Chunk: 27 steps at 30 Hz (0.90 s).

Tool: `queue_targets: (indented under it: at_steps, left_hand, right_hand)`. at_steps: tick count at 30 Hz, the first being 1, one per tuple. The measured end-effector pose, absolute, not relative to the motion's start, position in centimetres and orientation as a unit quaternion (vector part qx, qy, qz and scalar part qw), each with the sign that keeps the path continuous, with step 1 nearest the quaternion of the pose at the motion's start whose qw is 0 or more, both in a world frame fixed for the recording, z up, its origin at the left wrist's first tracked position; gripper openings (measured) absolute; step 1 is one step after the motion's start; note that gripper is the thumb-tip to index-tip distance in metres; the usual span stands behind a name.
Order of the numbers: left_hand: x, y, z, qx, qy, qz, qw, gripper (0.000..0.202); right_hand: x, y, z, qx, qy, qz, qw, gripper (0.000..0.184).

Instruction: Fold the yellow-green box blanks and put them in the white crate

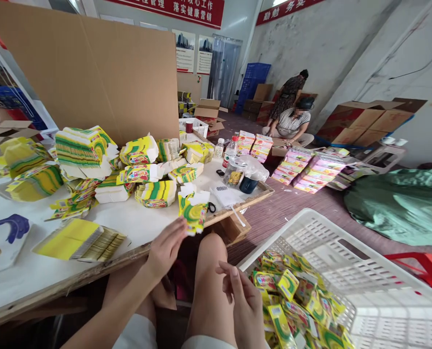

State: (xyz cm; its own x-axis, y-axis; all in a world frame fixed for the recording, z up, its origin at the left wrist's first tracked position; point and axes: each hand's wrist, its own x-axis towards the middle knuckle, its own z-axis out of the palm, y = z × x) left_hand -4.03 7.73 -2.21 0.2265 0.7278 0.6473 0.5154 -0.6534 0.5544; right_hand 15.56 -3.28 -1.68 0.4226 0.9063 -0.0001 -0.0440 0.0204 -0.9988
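Note:
My left hand point(166, 248) is raised at the table's front edge and grips a small yellow-and-green printed carton point(193, 211) by its lower corner, flaps up. My right hand point(242, 300) rests lower, over my right knee, fingers loosely curled with nothing in them. It hangs just left of a white plastic basket point(343, 261) that holds several folded yellow-green cartons point(296, 300). On the white table point(143, 223) lie several stacks of the same flat cartons point(81, 145), and a flat yellow stack point(78, 240) sits closest to my left hand.
A large cardboard sheet point(103, 72) stands behind the table. Bottles point(231, 151), a jar and scissors point(211, 207) sit on the table's right end. Two people point(290, 118) work on the floor beyond, amid pink packs point(312, 169) and cardboard boxes. A green sheet point(401, 206) lies at right.

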Motion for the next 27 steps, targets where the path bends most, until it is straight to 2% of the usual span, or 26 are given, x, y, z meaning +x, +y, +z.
queue_targets:
  at_steps: [1,4,7,9,11,14,16,20,27]
  left_hand:
    - [-4.1,6.1,-2.2,0.792,0.365,0.477,0.109,0.029]
    - [-4.3,1.7,-2.7,0.862,0.229,0.434,0.130,0.051]
    - [-4.4,-0.8,-3.1,0.840,0.225,0.444,0.214,0.058]
    - [-4.3,-1.2,-2.8,0.740,0.295,0.518,0.313,0.053]
    - [-4.0,-0.7,-1.9,0.589,0.353,0.564,0.458,0.050]
    - [-3.6,0.5,-0.5,0.405,0.331,0.517,0.678,0.053]
    - [-3.6,0.9,-0.1,0.343,0.297,0.470,0.757,0.053]
    - [-4.2,0.6,-0.3,0.316,0.257,0.430,0.806,0.052]
    - [-5.2,0.3,-0.7,0.351,0.267,0.408,0.799,0.059]
  right_hand:
    - [15.0,-3.0,-1.6,-0.560,-0.349,0.416,0.626,0.046]
    - [13.9,-2.4,-1.5,-0.503,-0.290,0.478,0.659,0.037]
    - [13.3,-2.1,-1.4,-0.480,-0.286,0.507,0.656,0.030]
    - [12.9,-2.1,-1.2,-0.468,-0.294,0.518,0.653,0.030]
    - [12.1,-2.3,-1.1,-0.447,-0.304,0.539,0.645,0.031]
    - [10.8,-2.6,-1.4,-0.426,-0.320,0.572,0.624,0.029]
    - [10.1,-2.6,-1.9,-0.428,-0.323,0.577,0.616,0.031]
    - [9.8,-2.6,-2.6,-0.440,-0.333,0.571,0.608,0.040]
    - [9.9,-2.8,-1.7,-0.428,-0.328,0.606,0.585,0.030]
